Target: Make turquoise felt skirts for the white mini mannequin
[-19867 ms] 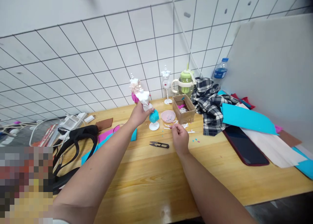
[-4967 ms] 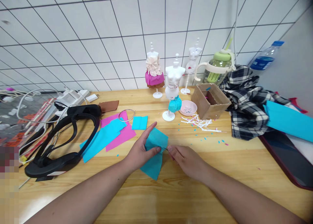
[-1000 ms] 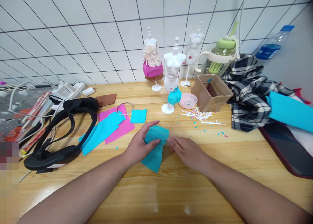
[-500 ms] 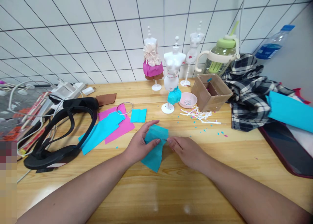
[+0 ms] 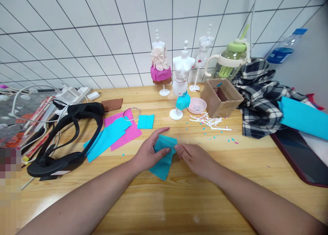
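Note:
My left hand (image 5: 151, 151) is closed on a piece of blue crepe paper (image 5: 162, 163), its thumb across the face and its index finger stretched past the top. The paper hangs just above the table, its lower corner pointing down. At the paper's right edge, my right hand (image 5: 191, 156) pinches a thin, needle-like piece, mostly hidden by the fingertips. Beyond the hands stands a white mini mannequin (image 5: 182, 65) with a gathered blue paper piece (image 5: 183, 101) low on its body. A folded blue paper square (image 5: 146, 121) lies to the left.
Blue strips (image 5: 107, 139) overlap pink paper (image 5: 128, 139) beside a black headset strap (image 5: 64, 159). Behind are two more mannequins, one dressed (image 5: 161, 62). A pink dish (image 5: 196, 105), cardboard box (image 5: 221, 100), paper scraps (image 5: 211, 120) and a phone-like slab (image 5: 302, 156) lie rightward.
My right fingertips have come up against the paper's right edge, and the thin piece shows less. The paper's top has tilted slightly. The camera view has shifted a little.

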The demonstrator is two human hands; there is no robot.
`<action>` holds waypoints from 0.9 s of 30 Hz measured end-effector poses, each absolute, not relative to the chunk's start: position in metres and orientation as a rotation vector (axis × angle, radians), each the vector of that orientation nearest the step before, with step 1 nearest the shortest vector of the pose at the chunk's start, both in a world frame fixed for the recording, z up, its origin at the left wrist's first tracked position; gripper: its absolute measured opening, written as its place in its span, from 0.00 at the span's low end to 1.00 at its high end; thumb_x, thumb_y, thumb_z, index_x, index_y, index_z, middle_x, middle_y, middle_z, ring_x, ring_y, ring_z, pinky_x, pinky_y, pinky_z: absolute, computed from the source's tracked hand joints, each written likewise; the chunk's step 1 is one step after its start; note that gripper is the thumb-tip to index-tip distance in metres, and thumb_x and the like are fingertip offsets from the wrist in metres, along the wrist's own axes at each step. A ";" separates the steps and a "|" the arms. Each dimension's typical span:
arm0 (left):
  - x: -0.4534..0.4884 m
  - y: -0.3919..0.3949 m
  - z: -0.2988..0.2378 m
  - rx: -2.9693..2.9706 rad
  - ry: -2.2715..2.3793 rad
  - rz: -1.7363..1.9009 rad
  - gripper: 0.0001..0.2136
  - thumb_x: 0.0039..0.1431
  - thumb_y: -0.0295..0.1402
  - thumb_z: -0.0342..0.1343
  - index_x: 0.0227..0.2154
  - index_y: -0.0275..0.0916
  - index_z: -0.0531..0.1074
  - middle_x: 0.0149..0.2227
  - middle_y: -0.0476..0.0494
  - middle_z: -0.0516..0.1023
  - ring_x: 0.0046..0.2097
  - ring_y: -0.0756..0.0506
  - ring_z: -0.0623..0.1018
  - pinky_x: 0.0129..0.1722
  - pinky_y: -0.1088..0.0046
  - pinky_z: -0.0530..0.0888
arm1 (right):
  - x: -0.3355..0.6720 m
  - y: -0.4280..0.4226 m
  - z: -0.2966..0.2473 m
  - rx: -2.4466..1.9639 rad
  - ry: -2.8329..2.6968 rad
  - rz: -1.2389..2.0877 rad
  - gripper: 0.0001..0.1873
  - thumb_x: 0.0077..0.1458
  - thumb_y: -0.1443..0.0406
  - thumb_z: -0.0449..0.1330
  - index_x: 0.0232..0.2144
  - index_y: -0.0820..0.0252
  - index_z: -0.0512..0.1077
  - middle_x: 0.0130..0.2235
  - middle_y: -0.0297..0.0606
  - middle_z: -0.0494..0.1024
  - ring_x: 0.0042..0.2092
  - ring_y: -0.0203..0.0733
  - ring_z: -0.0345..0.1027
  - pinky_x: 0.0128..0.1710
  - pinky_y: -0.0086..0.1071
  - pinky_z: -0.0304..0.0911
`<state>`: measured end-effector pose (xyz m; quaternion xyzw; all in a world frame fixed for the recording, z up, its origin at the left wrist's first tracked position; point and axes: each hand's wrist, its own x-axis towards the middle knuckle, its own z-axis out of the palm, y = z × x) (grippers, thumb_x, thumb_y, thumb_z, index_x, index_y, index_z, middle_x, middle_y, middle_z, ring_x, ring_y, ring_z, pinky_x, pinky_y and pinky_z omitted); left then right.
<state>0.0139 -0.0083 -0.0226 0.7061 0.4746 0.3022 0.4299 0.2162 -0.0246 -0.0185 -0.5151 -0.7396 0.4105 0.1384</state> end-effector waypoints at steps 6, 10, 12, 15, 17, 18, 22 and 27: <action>0.015 -0.010 -0.021 1.724 1.174 0.714 0.30 0.55 0.34 0.58 0.60 0.44 0.56 0.50 0.43 0.73 0.38 0.46 0.75 0.36 0.69 0.73 | 0.215 -0.023 -0.020 -1.521 -2.177 1.146 0.26 0.65 0.51 0.38 0.25 0.57 0.64 0.26 0.34 0.71 0.29 0.38 0.62 0.29 0.30 0.50; 0.013 -0.010 -0.022 1.764 1.181 0.687 0.27 0.56 0.36 0.58 0.59 0.44 0.59 0.52 0.42 0.73 0.43 0.43 0.76 0.40 0.68 0.74 | 0.214 -0.021 -0.021 -1.530 -2.197 1.134 0.26 0.66 0.51 0.39 0.26 0.58 0.67 0.27 0.35 0.73 0.29 0.38 0.63 0.29 0.30 0.50; 0.013 -0.009 -0.022 1.779 1.185 0.677 0.26 0.57 0.37 0.57 0.58 0.44 0.60 0.52 0.43 0.72 0.46 0.42 0.75 0.42 0.67 0.73 | 0.215 -0.021 -0.021 -1.526 -2.202 1.135 0.26 0.65 0.51 0.39 0.27 0.57 0.67 0.28 0.35 0.74 0.30 0.39 0.64 0.29 0.30 0.51; 0.013 -0.009 -0.022 1.790 1.190 0.685 0.26 0.56 0.36 0.57 0.58 0.45 0.60 0.53 0.43 0.71 0.46 0.42 0.75 0.43 0.67 0.73 | 0.216 -0.023 -0.019 -1.515 -2.190 1.143 0.25 0.65 0.51 0.39 0.28 0.57 0.67 0.29 0.35 0.75 0.32 0.39 0.66 0.31 0.31 0.52; 0.013 -0.010 -0.022 1.779 1.183 0.691 0.26 0.56 0.36 0.57 0.58 0.45 0.60 0.51 0.44 0.72 0.43 0.44 0.75 0.41 0.69 0.73 | 0.217 -0.024 -0.017 -1.522 -2.163 1.145 0.24 0.65 0.51 0.40 0.29 0.57 0.67 0.29 0.35 0.75 0.32 0.39 0.66 0.31 0.31 0.52; 0.014 -0.010 -0.021 1.768 1.174 0.686 0.26 0.56 0.36 0.57 0.58 0.45 0.60 0.49 0.44 0.74 0.40 0.45 0.75 0.39 0.69 0.73 | 0.217 -0.024 -0.016 -1.532 -2.146 1.143 0.23 0.65 0.51 0.40 0.30 0.57 0.66 0.29 0.35 0.74 0.32 0.39 0.66 0.31 0.30 0.52; 0.015 -0.010 -0.021 1.781 1.166 0.663 0.27 0.56 0.36 0.57 0.58 0.44 0.59 0.45 0.45 0.75 0.37 0.46 0.75 0.36 0.70 0.73 | 0.216 -0.024 -0.015 -1.522 -2.129 1.160 0.22 0.65 0.51 0.42 0.29 0.57 0.66 0.28 0.34 0.74 0.31 0.39 0.66 0.30 0.30 0.52; 0.015 -0.011 -0.021 1.843 1.190 0.663 0.26 0.56 0.36 0.58 0.58 0.45 0.60 0.46 0.45 0.75 0.41 0.44 0.75 0.39 0.69 0.73 | 0.214 -0.023 -0.018 -1.487 -2.127 1.175 0.22 0.65 0.52 0.42 0.29 0.58 0.67 0.29 0.34 0.74 0.32 0.39 0.67 0.31 0.30 0.52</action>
